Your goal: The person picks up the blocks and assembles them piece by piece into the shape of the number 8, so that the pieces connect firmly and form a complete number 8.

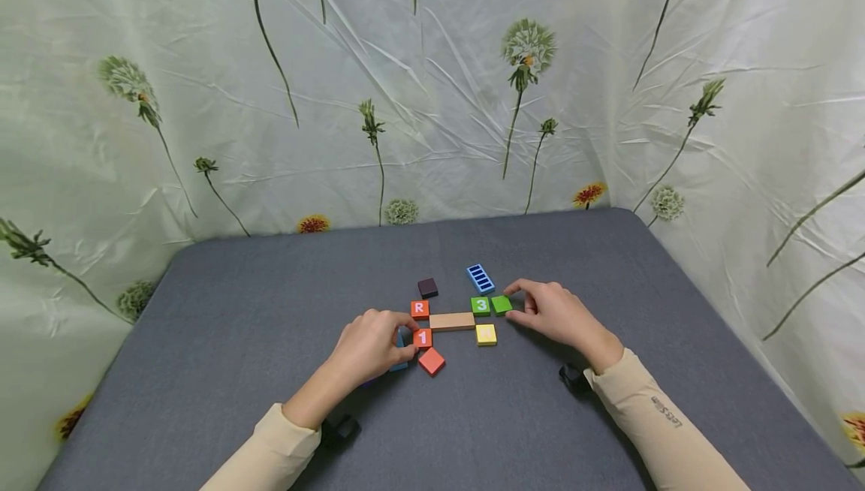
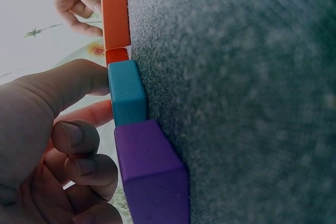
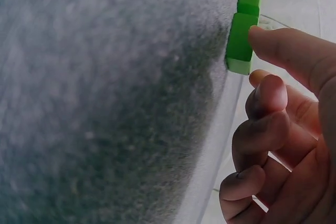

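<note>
My left hand [image 1: 370,342] pinches a red block marked 1 [image 1: 422,338] between thumb and index finger, its other fingers curled. A blue block [image 2: 127,90] and a purple block [image 2: 152,166] lie beside that hand, mostly hidden by it in the head view. My right hand [image 1: 556,312] pinches a plain green block [image 1: 501,305] with thumb and index finger at its near and far sides. Left of it is a green block marked 3 [image 1: 480,306]. A plain wooden plank [image 1: 451,322] lies flat between the red and green blocks.
A red block marked R [image 1: 420,310] and a dark block [image 1: 428,288] lie behind the left hand. A tilted plain red block [image 1: 432,362] sits in front. Further right are a yellow block [image 1: 486,335] and a blue block with dark bars [image 1: 480,278]. Flowered cloth [image 1: 446,85] backs the grey table [image 1: 473,431].
</note>
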Tool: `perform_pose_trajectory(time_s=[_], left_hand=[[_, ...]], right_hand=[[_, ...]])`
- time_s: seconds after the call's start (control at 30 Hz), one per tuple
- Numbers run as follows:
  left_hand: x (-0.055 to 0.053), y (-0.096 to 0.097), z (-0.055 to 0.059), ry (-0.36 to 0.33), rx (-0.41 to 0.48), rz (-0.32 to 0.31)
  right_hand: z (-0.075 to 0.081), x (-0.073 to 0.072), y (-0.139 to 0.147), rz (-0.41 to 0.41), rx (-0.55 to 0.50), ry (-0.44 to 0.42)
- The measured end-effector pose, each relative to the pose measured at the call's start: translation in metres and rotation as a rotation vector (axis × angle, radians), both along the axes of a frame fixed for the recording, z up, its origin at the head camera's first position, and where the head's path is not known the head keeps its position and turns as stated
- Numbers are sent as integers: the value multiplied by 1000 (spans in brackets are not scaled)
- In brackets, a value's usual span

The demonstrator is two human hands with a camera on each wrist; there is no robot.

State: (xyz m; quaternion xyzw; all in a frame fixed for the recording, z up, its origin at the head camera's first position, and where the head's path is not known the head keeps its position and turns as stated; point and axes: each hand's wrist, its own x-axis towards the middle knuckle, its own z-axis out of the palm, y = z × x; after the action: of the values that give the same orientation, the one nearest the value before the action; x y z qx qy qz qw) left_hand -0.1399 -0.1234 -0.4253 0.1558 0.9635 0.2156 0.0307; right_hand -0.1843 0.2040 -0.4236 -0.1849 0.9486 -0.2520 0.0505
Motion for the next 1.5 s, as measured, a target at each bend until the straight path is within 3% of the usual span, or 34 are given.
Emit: perform_pose_trajectory(time_s=[0.57, 1.5], left_hand=[[0, 0, -1, 9, 3, 0], [0, 0, -1, 6, 11, -2]], right_hand=[[-6, -10, 3, 40, -31, -17], [1, -2, 6, 75, -31, -21]])
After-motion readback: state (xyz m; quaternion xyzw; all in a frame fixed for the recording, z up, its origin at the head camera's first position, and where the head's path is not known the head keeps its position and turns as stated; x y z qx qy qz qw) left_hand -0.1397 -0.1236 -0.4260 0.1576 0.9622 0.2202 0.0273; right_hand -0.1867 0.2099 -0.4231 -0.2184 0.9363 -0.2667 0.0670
